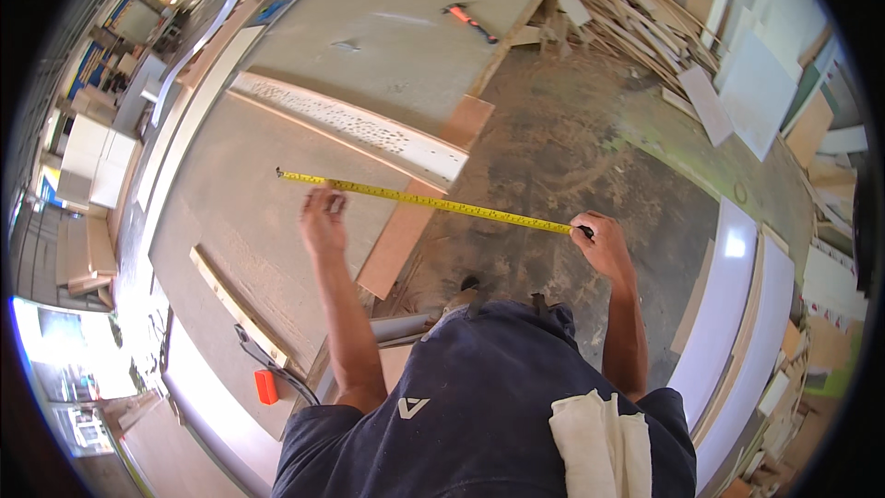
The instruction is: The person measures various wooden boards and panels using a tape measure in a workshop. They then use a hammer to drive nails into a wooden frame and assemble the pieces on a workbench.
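A yellow tape measure blade stretches in the air from upper left to lower right. My left hand pinches the blade near its free end, above a large grey board on the workbench. My right hand is closed around the tape measure's case at the right end, over the dusty floor. A long white perforated strip lies across the board just beyond the tape. A brown plywood piece runs under the tape at the board's edge.
An orange-handled hammer lies on the far board. A wooden batten and an orange tool with a cable sit at the near left. Stacked wood scraps fill the far right, and white panels lean at my right.
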`<move>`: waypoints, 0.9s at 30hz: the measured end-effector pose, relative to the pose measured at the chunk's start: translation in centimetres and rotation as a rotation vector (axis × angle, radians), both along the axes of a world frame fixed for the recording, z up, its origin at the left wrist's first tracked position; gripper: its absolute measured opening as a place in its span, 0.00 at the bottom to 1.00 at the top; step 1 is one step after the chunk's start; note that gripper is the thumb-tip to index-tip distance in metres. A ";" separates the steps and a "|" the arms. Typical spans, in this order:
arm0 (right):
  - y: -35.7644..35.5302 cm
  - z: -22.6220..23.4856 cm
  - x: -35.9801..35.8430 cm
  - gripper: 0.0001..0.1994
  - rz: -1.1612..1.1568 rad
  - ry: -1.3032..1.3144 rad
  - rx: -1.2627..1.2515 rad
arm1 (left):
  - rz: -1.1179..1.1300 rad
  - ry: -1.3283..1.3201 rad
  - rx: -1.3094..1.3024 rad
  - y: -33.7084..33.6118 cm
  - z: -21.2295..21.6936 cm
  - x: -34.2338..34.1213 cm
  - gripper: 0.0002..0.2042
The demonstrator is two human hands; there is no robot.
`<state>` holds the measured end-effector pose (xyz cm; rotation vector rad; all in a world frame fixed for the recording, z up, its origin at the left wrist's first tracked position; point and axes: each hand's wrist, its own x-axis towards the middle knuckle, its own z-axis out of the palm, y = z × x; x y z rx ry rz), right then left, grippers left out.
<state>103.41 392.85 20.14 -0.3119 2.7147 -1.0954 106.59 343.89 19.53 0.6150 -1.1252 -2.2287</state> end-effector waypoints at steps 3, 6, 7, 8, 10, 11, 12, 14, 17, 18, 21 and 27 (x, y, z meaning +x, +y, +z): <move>-4.8 -0.3 -3.4 0.08 0.063 0.018 0.011 | -0.042 -0.145 -0.085 5.7 -0.8 -1.0 0.02; -9.1 -0.8 -5.9 0.08 0.166 0.050 0.004 | -0.214 -0.134 -0.094 10.7 -3.4 -0.7 0.04; -10.5 -1.1 -6.8 0.08 0.204 0.062 -0.009 | -0.230 -0.184 -0.128 12.2 -3.6 -0.5 0.05; -11.9 -0.9 -7.4 0.08 0.254 0.062 -0.012 | -0.241 -0.230 -0.158 13.4 -3.5 -0.4 0.06; -13.7 -0.6 -8.5 0.08 0.364 0.059 -0.004 | -0.169 -0.224 -0.153 15.3 -3.6 -0.4 0.08; -14.2 -0.9 -9.3 0.08 0.422 0.093 -0.032 | -0.130 -0.224 -0.148 15.9 -3.6 -0.2 0.08; -14.5 -1.5 -10.0 0.08 0.475 0.118 -0.061 | -0.083 -0.217 -0.167 16.1 -3.6 0.0 0.08; -15.1 -1.9 -10.6 0.08 0.571 0.114 -0.094 | 0.063 -0.199 -0.168 16.1 -3.7 1.2 0.08; -15.4 -1.6 -11.5 0.08 0.699 0.077 -0.097 | 0.296 -0.190 -0.143 16.6 -3.5 3.5 0.07; -15.1 -1.9 -11.8 0.08 0.736 0.081 -0.110 | 0.374 -0.193 -0.151 16.8 -3.7 4.5 0.07; -13.9 -2.6 -12.6 0.08 0.828 0.057 -0.116 | 0.572 -0.180 -0.151 17.6 -3.6 8.2 0.06; -10.5 -3.7 -13.2 0.08 0.963 -0.084 -0.065 | 0.866 -0.132 -0.117 20.5 -3.2 16.2 0.04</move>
